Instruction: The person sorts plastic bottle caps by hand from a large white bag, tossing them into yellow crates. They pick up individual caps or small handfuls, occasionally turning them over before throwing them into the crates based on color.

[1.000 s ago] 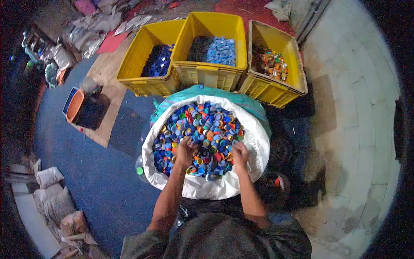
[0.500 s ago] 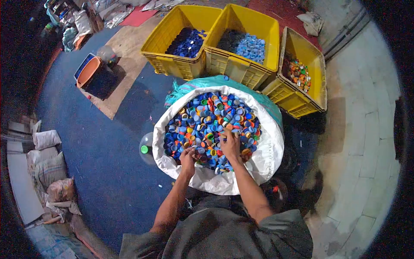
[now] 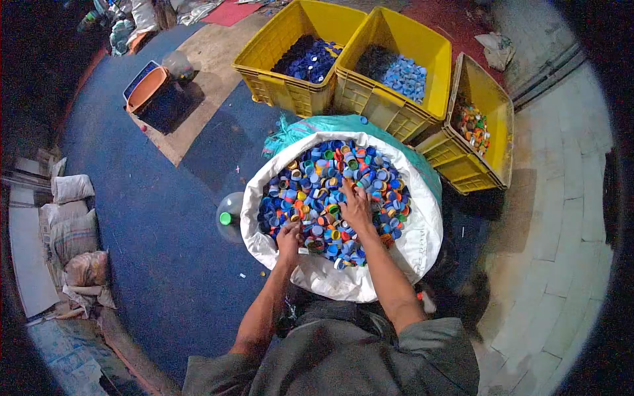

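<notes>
Though red beyond the crates [image 3: 284,92], the floor [image 3: 158,218] blue around the sack [image 3: 424,228].

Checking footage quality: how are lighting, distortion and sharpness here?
Head view: corners fall to grainy black; head view: seams in the pale tiles bow; head view: shadow beside the rightmost yellow bin; head view: left hand too soft to show what its fingers hold.

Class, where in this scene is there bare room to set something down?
Mostly bare: the blue floor between the stacked sacks and the clear bottle. Crowded: the white sack, full of caps under both hands, and the close-set yellow crates beyond.
</notes>
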Demonstrator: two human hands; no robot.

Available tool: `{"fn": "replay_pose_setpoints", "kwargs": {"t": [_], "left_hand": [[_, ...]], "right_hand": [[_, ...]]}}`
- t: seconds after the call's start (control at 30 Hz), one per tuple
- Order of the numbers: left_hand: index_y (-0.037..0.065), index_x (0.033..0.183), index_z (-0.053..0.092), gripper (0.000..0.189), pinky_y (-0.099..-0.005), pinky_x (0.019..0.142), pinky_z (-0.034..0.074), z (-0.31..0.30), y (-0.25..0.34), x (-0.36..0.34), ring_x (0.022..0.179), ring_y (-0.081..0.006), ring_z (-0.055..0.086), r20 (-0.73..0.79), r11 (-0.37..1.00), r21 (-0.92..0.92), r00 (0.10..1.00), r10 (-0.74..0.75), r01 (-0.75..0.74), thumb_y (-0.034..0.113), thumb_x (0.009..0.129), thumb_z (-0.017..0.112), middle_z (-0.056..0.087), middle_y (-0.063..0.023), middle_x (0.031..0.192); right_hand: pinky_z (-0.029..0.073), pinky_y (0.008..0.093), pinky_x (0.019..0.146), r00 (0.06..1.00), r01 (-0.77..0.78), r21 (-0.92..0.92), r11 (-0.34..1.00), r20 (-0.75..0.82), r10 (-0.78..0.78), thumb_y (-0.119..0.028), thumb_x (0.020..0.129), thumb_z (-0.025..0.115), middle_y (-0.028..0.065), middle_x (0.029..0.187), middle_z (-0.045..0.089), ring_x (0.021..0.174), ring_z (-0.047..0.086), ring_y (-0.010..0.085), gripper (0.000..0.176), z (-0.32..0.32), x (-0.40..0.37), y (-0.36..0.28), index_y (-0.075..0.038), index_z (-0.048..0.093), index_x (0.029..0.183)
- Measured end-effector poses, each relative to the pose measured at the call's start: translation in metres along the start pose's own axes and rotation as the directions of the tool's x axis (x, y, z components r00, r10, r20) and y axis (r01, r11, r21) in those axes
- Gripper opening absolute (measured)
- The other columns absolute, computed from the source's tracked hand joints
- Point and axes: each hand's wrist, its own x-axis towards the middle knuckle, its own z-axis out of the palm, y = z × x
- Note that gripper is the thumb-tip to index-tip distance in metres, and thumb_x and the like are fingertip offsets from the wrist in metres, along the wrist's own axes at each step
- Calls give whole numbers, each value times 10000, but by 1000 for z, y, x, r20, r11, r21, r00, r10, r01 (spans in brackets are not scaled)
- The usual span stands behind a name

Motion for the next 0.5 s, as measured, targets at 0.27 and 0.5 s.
{"fn": "replay_pose_setpoints", "kwargs": {"t": [0.27, 0.5], "left_hand": [[-11, 1039, 556, 239, -220, 557, 421, 11, 4, 23, 618, -86, 511, 63, 952, 204, 973, 221, -230, 113, 842, 611, 557, -20, 750], [10, 1074, 541, 413, -377, 804, 457, 38, 3, 93, 855, -283, 603, 251, 575, 481, 733, 633, -662, 141, 724, 716, 636, -121, 954]], "right_hand": [[408, 414, 907, 933, -130, 709, 693, -150, 327, -85, 733, 687, 96, 1100, 604, 1000, 545, 273, 540, 1, -16, -6, -27, 486, 1230], [425, 341, 789, 839, -112, 805, -583, 391, 379, -146, 741, 523, 99, 919, 590, 861, 553, 226, 284, -25, -60, -8, -33, 556, 999]]}}
